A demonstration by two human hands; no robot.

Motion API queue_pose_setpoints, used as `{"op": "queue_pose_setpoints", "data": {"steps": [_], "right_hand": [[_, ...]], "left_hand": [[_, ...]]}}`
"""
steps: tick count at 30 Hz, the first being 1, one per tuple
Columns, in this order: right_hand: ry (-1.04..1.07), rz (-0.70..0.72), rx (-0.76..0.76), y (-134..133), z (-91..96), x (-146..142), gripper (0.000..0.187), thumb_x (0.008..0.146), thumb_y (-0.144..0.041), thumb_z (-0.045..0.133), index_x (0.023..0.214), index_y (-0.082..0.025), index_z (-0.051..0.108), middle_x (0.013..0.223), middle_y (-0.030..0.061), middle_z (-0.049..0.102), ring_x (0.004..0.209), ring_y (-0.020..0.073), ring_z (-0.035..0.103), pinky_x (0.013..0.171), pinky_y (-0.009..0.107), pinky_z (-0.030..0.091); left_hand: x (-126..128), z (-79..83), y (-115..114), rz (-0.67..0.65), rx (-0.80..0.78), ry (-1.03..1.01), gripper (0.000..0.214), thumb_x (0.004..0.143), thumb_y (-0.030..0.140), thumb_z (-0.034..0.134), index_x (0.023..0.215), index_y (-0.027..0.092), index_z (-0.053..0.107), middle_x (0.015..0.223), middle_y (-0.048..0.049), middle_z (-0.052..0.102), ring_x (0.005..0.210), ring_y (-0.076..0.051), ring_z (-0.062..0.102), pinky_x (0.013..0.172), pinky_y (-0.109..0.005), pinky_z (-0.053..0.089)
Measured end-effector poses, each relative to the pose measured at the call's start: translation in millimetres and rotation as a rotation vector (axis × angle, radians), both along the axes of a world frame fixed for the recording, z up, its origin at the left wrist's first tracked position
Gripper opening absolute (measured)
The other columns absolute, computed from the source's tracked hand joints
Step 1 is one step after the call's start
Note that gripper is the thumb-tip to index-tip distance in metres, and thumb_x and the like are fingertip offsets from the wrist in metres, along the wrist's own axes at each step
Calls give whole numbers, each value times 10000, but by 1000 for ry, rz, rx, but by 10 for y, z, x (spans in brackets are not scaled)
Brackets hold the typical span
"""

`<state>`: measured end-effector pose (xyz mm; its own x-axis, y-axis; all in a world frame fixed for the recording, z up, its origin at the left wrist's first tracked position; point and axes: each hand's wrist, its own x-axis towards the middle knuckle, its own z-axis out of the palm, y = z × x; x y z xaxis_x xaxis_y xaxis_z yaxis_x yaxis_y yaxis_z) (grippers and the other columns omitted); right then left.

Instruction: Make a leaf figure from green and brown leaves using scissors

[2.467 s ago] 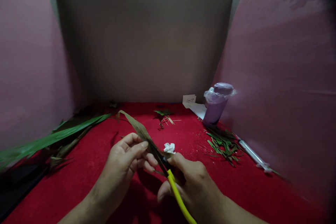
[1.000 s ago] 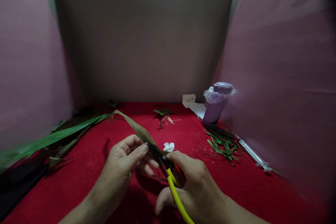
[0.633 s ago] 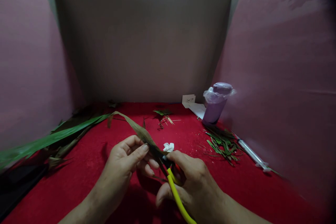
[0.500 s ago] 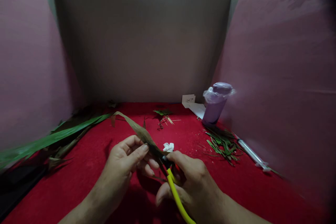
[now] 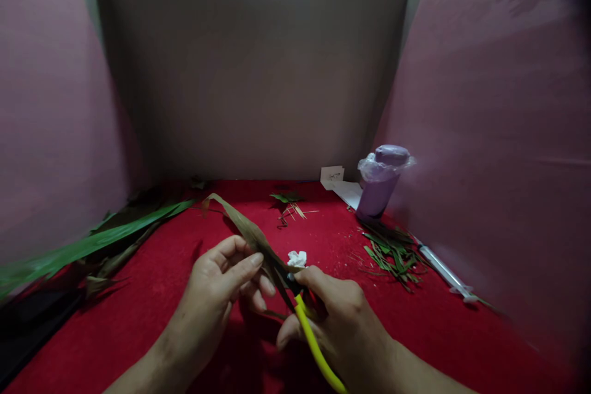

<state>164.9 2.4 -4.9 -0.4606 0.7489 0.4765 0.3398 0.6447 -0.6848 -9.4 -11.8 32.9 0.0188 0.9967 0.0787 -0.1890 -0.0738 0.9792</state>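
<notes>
A long, dried brownish-green leaf (image 5: 247, 228) is pinched between the thumb and fingers of my left hand (image 5: 226, 277). Its far end bends over above the red cloth, toward the left. In my right hand (image 5: 344, 314) is a pair of scissors (image 5: 310, 335) with yellow handles. The dark blades lie along the leaf's near end, close to my left fingertips; how far apart they are I cannot tell. Just beyond my right hand lies a crumpled white tissue (image 5: 297, 259).
On the red cloth (image 5: 152, 314), green leaves (image 5: 92, 249) lie at left beside a black object (image 5: 37, 326). Thin sticks (image 5: 298, 210) and white cards (image 5: 332, 176) lie farther back. To the right are a purple cup (image 5: 377, 194) wrapped in plastic, leaf cuttings (image 5: 394, 258) and a syringe (image 5: 446, 272).
The leaf's far end has swung slightly to the right. My right hand and the scissors have shifted a little; both hands keep their grip.
</notes>
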Motion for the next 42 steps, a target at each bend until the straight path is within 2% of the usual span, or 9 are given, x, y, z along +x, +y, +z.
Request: {"op": "queue_pose_setpoints", "data": {"steps": [4, 8, 11, 15, 19, 27, 32, 38, 42], "right_hand": [[-14, -38, 40, 4, 4, -7, 359, 693, -449, 703, 833, -154, 551, 629, 40, 665, 533, 146, 583, 500, 217, 434], [-3, -64, 50, -14, 34, -22, 378, 597, -399, 784, 781, -156, 561, 571, -8, 597, 455, 105, 479, 444, 202, 383], [3, -61, 24, -51, 98, -35, 469, 484, -339, 848, 818, -169, 567, 600, -39, 557, 461, 82, 398, 435, 192, 350], [15, -41, -37, -103, 204, -44, 577, 375, -301, 882, 845, -182, 569, 653, -48, 532, 508, 81, 370, 441, 182, 340], [-15, -57, -52, -107, 227, -38, 554, 409, -316, 869, 862, -189, 576, 646, -51, 514, 509, 84, 361, 437, 184, 329], [-53, -108, 23, -85, 139, -26, 562, 438, -432, 840, 873, -201, 570, 633, -49, 525, 518, 99, 386, 437, 198, 319], [-81, -99, 60, -65, 155, -12, 487, 538, -494, 780, 858, -194, 567, 606, -44, 529, 497, 100, 403, 440, 201, 335], [-31, -53, 44, -36, 125, -7, 422, 584, -446, 774, 819, -176, 549, 592, -33, 573, 435, 87, 399, 423, 204, 348], [-13, -16, 21, -36, 88, -3, 342, 677, -402, 721, 853, -173, 538, 661, 11, 638, 498, 114, 503, 475, 209, 401]], "left_hand": [[-5, 55, 10, 59, 37, -54, 75, 798, 229, 564, 760, 164, 564, 582, 2, 615, 505, -113, 555, 435, -204, 447], [-5, 104, 22, 69, 16, -58, 113, 802, 223, 552, 719, 149, 569, 568, -13, 627, 487, -107, 553, 447, -201, 458], [-6, 115, 15, 76, 18, -68, 105, 799, 209, 552, 721, 143, 577, 567, -14, 632, 491, -105, 562, 467, -199, 468], [-5, 109, 8, 70, 20, -76, 73, 780, 200, 576, 736, 142, 583, 561, -9, 632, 496, -111, 575, 465, -200, 471], [1, 100, 19, 65, 8, -60, 73, 776, 211, 588, 746, 145, 585, 589, -13, 643, 520, -122, 595, 473, -213, 486], [-15, 85, 21, 27, -15, -31, 92, 773, 226, 600, 737, 142, 587, 617, -26, 655, 534, -129, 612, 474, -214, 492], [-17, 91, 21, 10, -11, -30, 87, 774, 226, 597, 769, 139, 599, 634, -36, 659, 546, -134, 615, 483, -217, 489], [-13, 81, 30, 2, -13, -47, 79, 769, 218, 600, 743, 144, 605, 606, -26, 652, 522, -124, 599, 487, -218, 489], [-12, 75, 22, -7, -7, -51, 79, 766, 218, 600, 735, 146, 605, 581, -28, 650, 505, -125, 596, 482, -218, 484]]}}
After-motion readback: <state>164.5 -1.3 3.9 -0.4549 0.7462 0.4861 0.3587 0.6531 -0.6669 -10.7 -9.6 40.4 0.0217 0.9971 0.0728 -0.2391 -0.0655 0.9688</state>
